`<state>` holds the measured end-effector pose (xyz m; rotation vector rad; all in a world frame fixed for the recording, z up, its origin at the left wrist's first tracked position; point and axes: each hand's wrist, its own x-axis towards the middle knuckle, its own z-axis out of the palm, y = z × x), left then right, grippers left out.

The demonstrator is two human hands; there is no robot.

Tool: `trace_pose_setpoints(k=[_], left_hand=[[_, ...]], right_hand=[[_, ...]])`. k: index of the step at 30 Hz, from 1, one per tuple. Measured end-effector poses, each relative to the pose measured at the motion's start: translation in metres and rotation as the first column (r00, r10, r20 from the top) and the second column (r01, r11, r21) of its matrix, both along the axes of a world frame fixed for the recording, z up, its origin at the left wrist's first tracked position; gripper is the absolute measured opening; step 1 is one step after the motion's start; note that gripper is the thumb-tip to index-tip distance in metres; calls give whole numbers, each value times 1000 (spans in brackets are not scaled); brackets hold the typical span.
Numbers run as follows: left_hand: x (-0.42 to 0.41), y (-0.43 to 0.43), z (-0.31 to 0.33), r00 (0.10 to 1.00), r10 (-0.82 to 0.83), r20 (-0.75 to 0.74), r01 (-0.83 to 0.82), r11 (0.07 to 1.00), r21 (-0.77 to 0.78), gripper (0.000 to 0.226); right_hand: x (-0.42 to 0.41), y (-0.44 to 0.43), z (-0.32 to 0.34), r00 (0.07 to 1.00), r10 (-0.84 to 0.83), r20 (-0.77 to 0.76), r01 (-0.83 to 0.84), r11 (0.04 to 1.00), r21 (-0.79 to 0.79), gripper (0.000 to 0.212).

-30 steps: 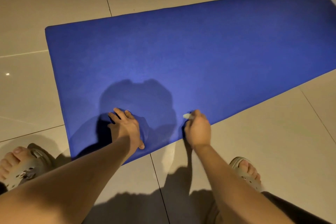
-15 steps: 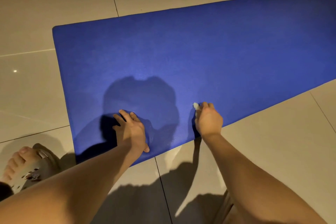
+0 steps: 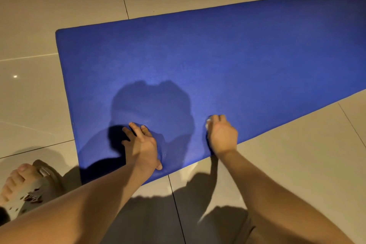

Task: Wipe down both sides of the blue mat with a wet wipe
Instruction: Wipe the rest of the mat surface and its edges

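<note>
hands first: left hand (image 3: 141, 144) lies flat on the blue mat (image 3: 217, 55), fingers spread & straight, gripping nothing. it's prob. there to pin the mat so it won't slide or bunch under the rubbing. right hand (image 3: 222, 134) is curled over a small white wet wipe (image 3: 207, 124), only a scrap of it peeking out by the knuckles, & presses it onto the mat just inside the near long edge. both hands sit near each other but apart, so the braced patch is right beside the wiped patch. mat lies flat on the tile floor (image 3: 297, 164), spreading away in front of both hands & far off to the right of the right hand; its short end is well left of the left hand. surface looks even, matte, deep blue, no folds or curled corners seen; wet streaks can't be made out in this light. judging by that, top side is being done, underside not yet. sandalled foot (image 3: 25, 188) rests on the tiles left of the left forearm.
</note>
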<state>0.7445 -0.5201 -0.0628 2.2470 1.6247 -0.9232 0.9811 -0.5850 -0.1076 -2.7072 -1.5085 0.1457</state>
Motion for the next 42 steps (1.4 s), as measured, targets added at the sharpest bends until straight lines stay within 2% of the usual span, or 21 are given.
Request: trace_pose_setpoints(k=[3, 4, 6, 8, 11, 15, 18, 21, 24, 26, 28, 32, 34, 37, 39, 42], left_hand=[[0, 0, 1, 1000, 3, 4, -3, 1000, 10, 148], [0, 0, 1, 1000, 4, 4, -4, 1000, 13, 148], [1, -1, 1, 1000, 3, 5, -3, 1000, 13, 147], [0, -1, 2, 1000, -6, 4, 6, 1000, 13, 146], [-1, -1, 2, 1000, -16, 7, 16, 1000, 19, 145], [2, 0, 3, 1000, -13, -6, 13, 1000, -1, 146], [2, -1, 2, 1000, -12, -14, 12, 1000, 1, 147], [0, -1, 1, 1000, -21, -10, 22, 999, 26, 147], [-1, -1, 1, 1000, -8, -4, 8, 1000, 17, 146], [-1, -1, 1, 1000, -10, -4, 10, 999, 32, 145], [0, -2, 0, 1000, -5, 1, 5, 999, 34, 145], [-1, -2, 0, 1000, -9, -14, 9, 1000, 25, 144], [-1, -2, -2, 1000, -15, -9, 15, 999, 33, 143], [1, -2, -2, 1000, -12, -12, 13, 999, 30, 143], [0, -1, -2, 1000, -20, -16, 20, 999, 25, 143], [-1, -2, -1, 999, -29, -20, 30, 999, 24, 142]], right_hand=[[23, 8, 2, 963, -229, -144, 237, 970, 43, 19], [17, 10, 5, 946, -261, -194, 279, 957, 75, 16], [-14, 12, 8, 938, -226, -263, 260, 960, 103, 9], [-62, 12, 9, 940, -118, -321, 156, 983, 96, 7], [-113, 8, 10, 967, 103, -234, -91, 994, 61, 17], [-95, -5, 9, 907, 390, -161, -386, 921, 52, 16], [-76, -12, 13, 859, 465, -213, -456, 885, 93, 22], [-51, -2, 11, 919, 324, -223, -318, 946, 63, 17], [-5, 14, 12, 990, -14, -141, 18, 999, 31, 18], [12, 21, 12, 954, -234, -187, 246, 968, 43, 19], [-2, 29, 13, 913, -318, -255, 342, 938, 57, 18], [-87, 29, 15, 946, -145, -290, 163, 986, 38, 19], [-121, 21, 21, 941, 52, -334, -34, 998, 59, 17], [-101, 18, 14, 916, 304, -263, -284, 952, 113, 18], [-63, 26, 15, 942, 233, -241, -235, 972, 20, 21], [-1, 33, 13, 982, -75, -173, 73, 997, -22, 30]])
